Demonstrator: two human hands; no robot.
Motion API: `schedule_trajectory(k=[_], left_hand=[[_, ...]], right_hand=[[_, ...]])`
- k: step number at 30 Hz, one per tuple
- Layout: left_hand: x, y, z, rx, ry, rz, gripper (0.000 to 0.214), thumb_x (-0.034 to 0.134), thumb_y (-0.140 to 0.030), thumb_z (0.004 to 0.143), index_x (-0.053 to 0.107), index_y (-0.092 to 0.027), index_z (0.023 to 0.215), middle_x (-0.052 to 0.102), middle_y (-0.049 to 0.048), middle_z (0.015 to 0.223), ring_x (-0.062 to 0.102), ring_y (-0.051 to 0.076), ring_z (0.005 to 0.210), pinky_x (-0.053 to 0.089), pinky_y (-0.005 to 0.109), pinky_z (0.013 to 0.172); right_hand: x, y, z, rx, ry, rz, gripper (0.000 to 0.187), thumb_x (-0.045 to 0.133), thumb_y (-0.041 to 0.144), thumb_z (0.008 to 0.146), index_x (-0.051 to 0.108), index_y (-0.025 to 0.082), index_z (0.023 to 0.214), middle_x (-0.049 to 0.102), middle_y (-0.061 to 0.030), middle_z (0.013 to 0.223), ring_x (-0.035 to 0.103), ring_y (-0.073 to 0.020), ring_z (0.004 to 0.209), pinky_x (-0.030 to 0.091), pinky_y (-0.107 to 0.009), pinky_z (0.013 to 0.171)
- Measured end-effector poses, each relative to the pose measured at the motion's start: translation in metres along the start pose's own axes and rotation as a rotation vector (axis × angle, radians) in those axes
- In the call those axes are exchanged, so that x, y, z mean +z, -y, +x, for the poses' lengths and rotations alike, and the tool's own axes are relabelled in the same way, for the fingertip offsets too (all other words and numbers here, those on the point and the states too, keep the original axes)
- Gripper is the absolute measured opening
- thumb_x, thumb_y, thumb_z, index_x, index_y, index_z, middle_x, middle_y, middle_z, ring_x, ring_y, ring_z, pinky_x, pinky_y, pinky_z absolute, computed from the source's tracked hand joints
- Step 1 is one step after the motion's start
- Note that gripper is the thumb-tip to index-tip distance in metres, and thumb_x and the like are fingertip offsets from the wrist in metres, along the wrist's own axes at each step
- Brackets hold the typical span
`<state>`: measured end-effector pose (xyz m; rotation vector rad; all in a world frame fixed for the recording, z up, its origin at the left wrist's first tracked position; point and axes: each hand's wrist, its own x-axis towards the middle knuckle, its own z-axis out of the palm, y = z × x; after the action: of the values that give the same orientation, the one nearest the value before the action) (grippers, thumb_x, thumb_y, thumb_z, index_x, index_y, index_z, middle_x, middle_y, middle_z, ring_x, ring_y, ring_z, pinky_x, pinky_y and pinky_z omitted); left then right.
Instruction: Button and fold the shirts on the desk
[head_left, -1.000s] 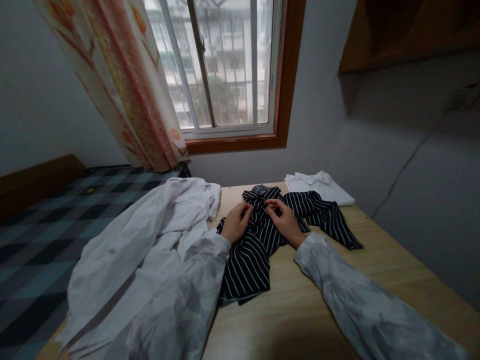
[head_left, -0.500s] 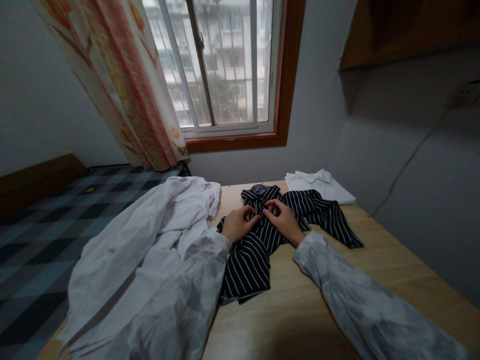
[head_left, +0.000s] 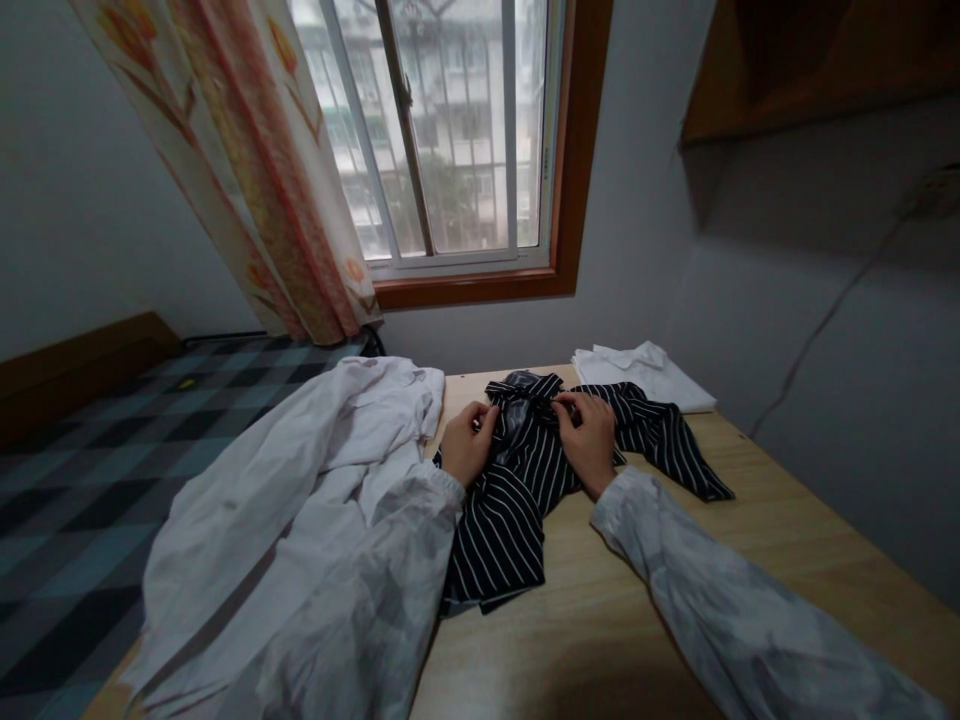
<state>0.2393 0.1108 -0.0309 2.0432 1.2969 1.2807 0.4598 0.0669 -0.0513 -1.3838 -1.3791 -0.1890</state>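
A black shirt with white stripes (head_left: 502,540) lies spread on the wooden table (head_left: 600,620), its sleeves reaching toward the near side and the right. Near the collar, my left hand (head_left: 468,440) pinches the left front edge of the shirt between thumb and fingers. My right hand (head_left: 588,436) pinches the right front edge. Between the hands the front is parted, and the shirt's darker, greyish inside shows. The fabric right at the fingertips is partly hidden.
A crumpled white garment (head_left: 300,510) covers the table's left side, beside my left forearm. At the back right lies a folded white cloth (head_left: 645,378). A checked bed (head_left: 75,480) stands at the left; a window (head_left: 457,150) and curtain (head_left: 255,180) are ahead.
My hands have moved apart, the left one leftward and the right one rightward. The shirt's front below the collar has opened between them.
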Motion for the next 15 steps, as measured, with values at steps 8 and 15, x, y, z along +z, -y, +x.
schedule_trajectory(k=[8,15], left_hand=[[0.002,0.006,0.000,-0.043,0.039,-0.089,0.036,0.054,-0.052,0.103,0.063,-0.023,0.085,0.065,-0.0003,0.076,0.058,0.017,0.072,0.043,0.028,0.066],[0.002,0.005,0.000,-0.028,0.056,-0.088,0.036,0.057,-0.052,0.102,0.065,-0.022,0.084,0.066,-0.0001,0.077,0.056,0.016,0.069,0.042,0.028,0.064]], right_hand=[[-0.014,-0.027,0.018,0.108,-0.171,0.106,0.034,0.064,0.048,0.100,0.085,0.021,0.102,0.076,-0.0076,0.086,0.064,-0.0239,0.073,0.051,-0.039,0.075],[-0.007,-0.009,0.010,0.214,-0.082,0.176,0.039,0.061,0.051,0.099,0.076,0.020,0.116,0.080,-0.0113,0.102,0.069,-0.0247,0.078,0.055,-0.038,0.075]])
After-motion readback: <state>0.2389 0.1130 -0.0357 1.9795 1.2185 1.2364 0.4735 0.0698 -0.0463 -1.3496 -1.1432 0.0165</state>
